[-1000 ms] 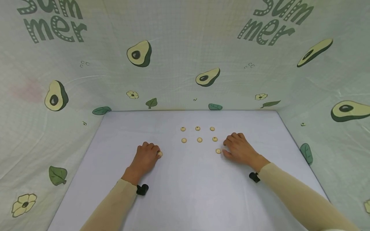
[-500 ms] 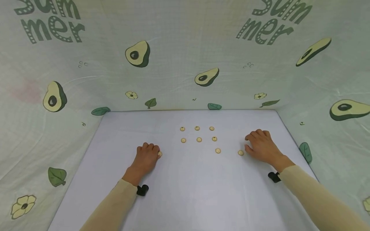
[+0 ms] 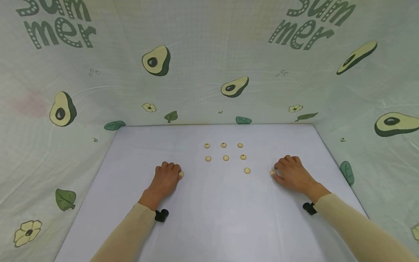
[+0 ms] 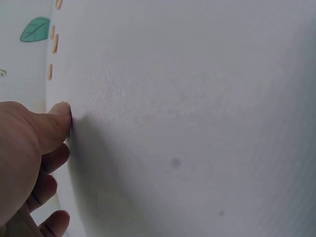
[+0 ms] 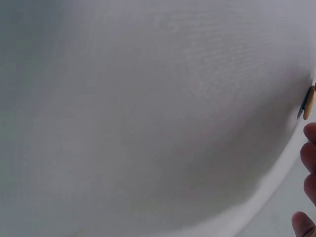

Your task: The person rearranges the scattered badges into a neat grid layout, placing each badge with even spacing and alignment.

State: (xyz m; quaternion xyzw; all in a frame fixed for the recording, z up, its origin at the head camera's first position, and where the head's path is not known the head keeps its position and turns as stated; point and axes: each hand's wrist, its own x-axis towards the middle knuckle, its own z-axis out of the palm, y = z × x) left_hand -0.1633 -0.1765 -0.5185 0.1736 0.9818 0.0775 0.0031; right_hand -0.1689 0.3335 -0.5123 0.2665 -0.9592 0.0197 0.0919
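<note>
In the head view, my left hand (image 3: 164,181) rests on the left of the white table and holds a small round wooden button (image 3: 181,174) between thumb and fingers. The left wrist view has the left thumb (image 4: 59,118) at the table surface, with the other fingers curled below it. On the right, my right hand (image 3: 292,174) pinches another wooden button (image 3: 272,172) with thumb and index finger. That button (image 5: 309,102) appears edge-on in the right wrist view, beside the curled fingertips (image 5: 309,157). A single button (image 3: 247,170) lies on the table left of the right hand.
Between the hands, several more buttons lie in two rows, a back row (image 3: 223,145) and a front row (image 3: 226,158). The white table (image 3: 209,218) ends at a cloth wall (image 3: 196,105) printed with avocados, which also rises at both sides.
My right hand moved right, away from the single button, uncovering another button, then came back slightly left and took hold of it. The left hand stayed in place with its button.
</note>
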